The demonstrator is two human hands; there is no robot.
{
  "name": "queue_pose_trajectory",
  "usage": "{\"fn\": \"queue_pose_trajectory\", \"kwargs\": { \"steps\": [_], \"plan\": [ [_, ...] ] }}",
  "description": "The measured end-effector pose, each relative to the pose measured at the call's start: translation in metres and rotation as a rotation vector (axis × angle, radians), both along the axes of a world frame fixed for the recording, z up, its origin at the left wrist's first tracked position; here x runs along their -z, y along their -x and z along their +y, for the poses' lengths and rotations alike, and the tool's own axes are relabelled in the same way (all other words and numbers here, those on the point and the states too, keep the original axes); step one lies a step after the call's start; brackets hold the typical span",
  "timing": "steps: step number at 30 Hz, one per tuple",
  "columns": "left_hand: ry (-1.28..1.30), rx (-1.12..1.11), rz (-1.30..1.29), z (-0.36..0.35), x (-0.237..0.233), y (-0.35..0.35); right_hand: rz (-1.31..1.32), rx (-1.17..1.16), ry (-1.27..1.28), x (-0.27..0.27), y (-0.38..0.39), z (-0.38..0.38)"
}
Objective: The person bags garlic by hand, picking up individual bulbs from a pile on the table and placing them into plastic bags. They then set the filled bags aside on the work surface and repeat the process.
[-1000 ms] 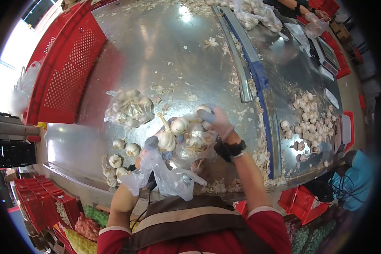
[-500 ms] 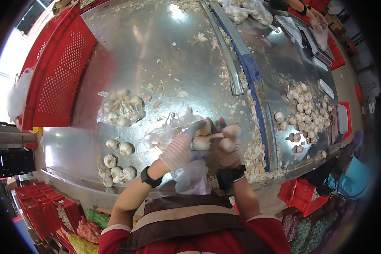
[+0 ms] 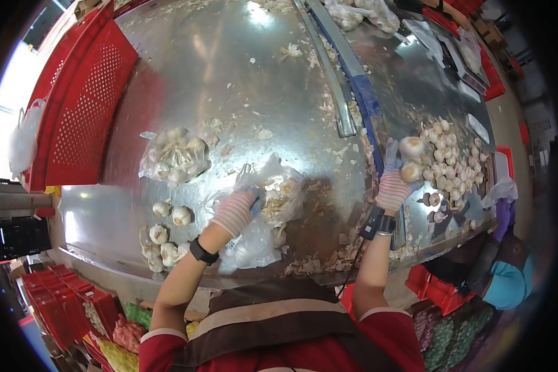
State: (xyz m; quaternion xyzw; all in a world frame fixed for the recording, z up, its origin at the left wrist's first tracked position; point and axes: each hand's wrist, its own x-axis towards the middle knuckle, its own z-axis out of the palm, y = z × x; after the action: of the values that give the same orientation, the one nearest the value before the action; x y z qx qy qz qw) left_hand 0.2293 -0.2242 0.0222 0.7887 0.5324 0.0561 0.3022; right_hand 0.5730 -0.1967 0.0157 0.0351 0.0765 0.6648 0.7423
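Note:
My left hand point(image 3: 234, 212), in a striped glove, is closed on the edge of a clear plastic bag point(image 3: 282, 186) that has garlic inside. More thin plastic point(image 3: 251, 248) lies just below it. Over on the right, my right hand point(image 3: 393, 188) has its gloved fingers around two large garlic bulbs point(image 3: 411, 147), beside the heap of garlic point(image 3: 446, 158). Several loose bulbs point(image 3: 181, 216) lie left of my left hand, with a filled bag of garlic point(image 3: 175, 155) above them.
A blue divider point(image 3: 367, 98) and a metal rail point(image 3: 335, 80) cross the metal table. A red crate point(image 3: 90, 99) stands at the left. Bagged garlic point(image 3: 378, 15) and a scale point(image 3: 468, 74) are at the upper right. A person in purple gloves point(image 3: 505, 214) is at the right edge.
My hands, together around garlic bulbs before, have separated. My right hand has moved right across the divider to the heap; my left has moved slightly left and up onto the bag.

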Motion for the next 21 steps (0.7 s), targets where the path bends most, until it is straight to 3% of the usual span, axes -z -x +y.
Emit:
{"fn": "queue_pose_trajectory", "kwargs": {
  "steps": [1, 3, 6, 7, 9, 11, 12, 14, 15, 17, 18, 19, 21],
  "plan": [
    [-0.004, -0.004, -0.001, -0.002, -0.001, -0.004, -0.174, 0.075, 0.006, -0.007, 0.0, 0.005],
    [0.043, 0.001, 0.034, -0.008, -0.005, -0.019, -0.136, 0.009, 0.117, -0.02, 0.049, 0.001],
    [0.159, 0.077, 0.143, 0.004, -0.007, -0.034, -1.875, -0.513, -0.145, -0.018, 0.119, -0.007],
    [0.251, 0.096, 0.2, 0.008, -0.008, -0.037, -2.578, -0.26, -0.324, 0.034, 0.13, -0.011],
    [0.26, 0.116, 0.209, 0.015, -0.009, -0.039, -3.238, 0.134, -0.534, 0.074, 0.138, -0.014],
    [0.268, 0.132, 0.213, 0.019, -0.003, -0.039, -3.173, -0.242, -0.642, 0.034, 0.14, -0.011],
    [0.292, 0.144, 0.23, 0.019, 0.004, -0.039, -3.174, -0.241, -0.649, 0.024, 0.14, -0.008],
    [0.318, 0.16, 0.243, 0.015, 0.004, -0.039, -3.059, -0.679, -0.415, 0.012, 0.137, -0.006],
    [0.241, 0.083, 0.105, 0.01, 0.001, -0.035, -3.064, -0.677, -0.412, 0.023, 0.127, -0.006],
    [0.163, 0.006, -0.037, 0.006, 0.002, -0.025, -2.246, -0.028, -0.095, 0.033, 0.105, -0.004],
    [0.191, -0.094, -0.236, 0.005, 0.008, -0.017, -2.188, -0.158, 0.059, 0.02, 0.092, -0.003],
    [0.22, -0.196, -0.434, 0.004, 0.01, -0.01, -2.189, -0.163, 0.058, 0.013, 0.093, -0.005],
    [0.264, -0.219, -0.579, 0.0, 0.016, -0.002, -2.157, 0.091, -0.206, 0.008, 0.096, -0.014]
  ]
}}
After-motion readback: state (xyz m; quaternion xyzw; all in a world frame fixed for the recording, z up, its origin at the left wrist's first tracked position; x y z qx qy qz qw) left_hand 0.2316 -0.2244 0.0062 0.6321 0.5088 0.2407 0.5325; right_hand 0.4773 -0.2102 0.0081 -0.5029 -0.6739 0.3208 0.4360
